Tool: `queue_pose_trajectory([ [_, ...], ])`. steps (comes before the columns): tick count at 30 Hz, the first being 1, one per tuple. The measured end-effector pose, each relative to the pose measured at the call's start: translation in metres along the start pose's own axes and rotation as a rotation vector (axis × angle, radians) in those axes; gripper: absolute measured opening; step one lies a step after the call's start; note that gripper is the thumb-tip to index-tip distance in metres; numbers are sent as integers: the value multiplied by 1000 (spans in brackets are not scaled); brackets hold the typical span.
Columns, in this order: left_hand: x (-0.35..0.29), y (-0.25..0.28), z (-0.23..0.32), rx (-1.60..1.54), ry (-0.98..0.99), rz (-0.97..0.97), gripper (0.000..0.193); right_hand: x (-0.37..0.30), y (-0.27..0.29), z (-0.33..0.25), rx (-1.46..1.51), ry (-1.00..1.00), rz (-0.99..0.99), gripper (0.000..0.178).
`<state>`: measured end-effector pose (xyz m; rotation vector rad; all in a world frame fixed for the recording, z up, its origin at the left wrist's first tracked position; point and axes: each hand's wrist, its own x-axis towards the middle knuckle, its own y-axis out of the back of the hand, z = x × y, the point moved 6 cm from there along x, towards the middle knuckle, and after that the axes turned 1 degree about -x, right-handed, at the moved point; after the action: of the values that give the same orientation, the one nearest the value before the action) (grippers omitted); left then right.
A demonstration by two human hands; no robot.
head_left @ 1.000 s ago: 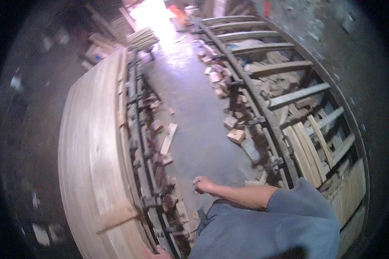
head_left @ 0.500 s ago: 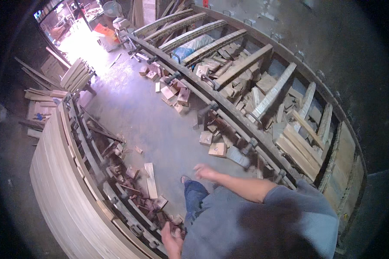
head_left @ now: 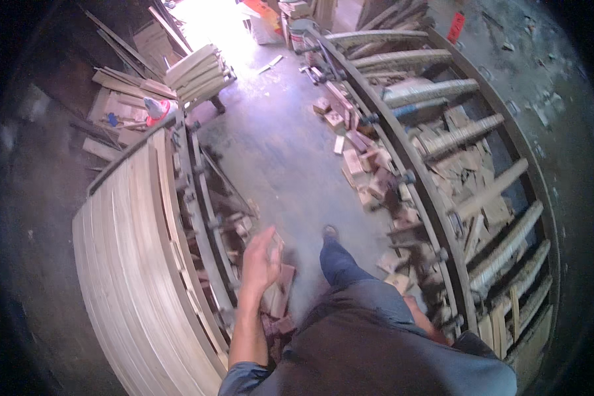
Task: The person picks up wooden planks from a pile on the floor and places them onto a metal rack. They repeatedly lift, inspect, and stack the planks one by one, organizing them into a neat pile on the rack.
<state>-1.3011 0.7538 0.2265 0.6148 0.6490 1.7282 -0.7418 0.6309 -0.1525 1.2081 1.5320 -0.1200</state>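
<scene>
My left hand (head_left: 261, 261) is raised in front of me, close to the rail of the left-hand rack. Its fingers are loosely stretched, a little blurred, and nothing shows in them. On my right side, part of my right arm and hand (head_left: 421, 315) shows between my shirt and the right-hand rack; I cannot make out the fingers. Pale planks (head_left: 132, 257) lie side by side on the left rack, within a metal frame with clamps (head_left: 204, 218). One foot (head_left: 330, 231) is forward on the concrete floor (head_left: 277, 165).
The right-hand rack (head_left: 402, 145) has curved crossbars, with wood offcuts (head_left: 465, 165) beneath them. Wood blocks (head_left: 360, 158) litter the floor along its base. A stack of boards (head_left: 195, 76) stands ahead on the left, near a bright doorway (head_left: 208, 23). A bucket (head_left: 301, 34) stands ahead.
The view has turned left and moved forward along the aisle. My left hand has swung up and forward; my right arm has dropped back to my side. My forward leg reaches further out.
</scene>
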Motion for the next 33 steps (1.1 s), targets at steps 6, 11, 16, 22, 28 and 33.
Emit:
queue_pose_trajectory([
  [6,48,1,-128,-121,497,-22,51,129,15,-317,115,289,-52,21],
  [11,127,-17,-167,-358,655,-10,52,218,90,-674,82,674,240,26],
  [16,266,-45,-237,-644,767,-85,62,173,80,-986,901,732,-143,22],
  [22,597,48,-225,-643,276,-103,62,242,12,-1144,1200,311,-263,20],
  [28,880,88,-117,-390,-355,-3,62,309,41,-1376,1569,410,-584,18],
  [33,1057,87,-98,-327,-334,193,41,435,101,-1559,1753,375,-534,12],
])
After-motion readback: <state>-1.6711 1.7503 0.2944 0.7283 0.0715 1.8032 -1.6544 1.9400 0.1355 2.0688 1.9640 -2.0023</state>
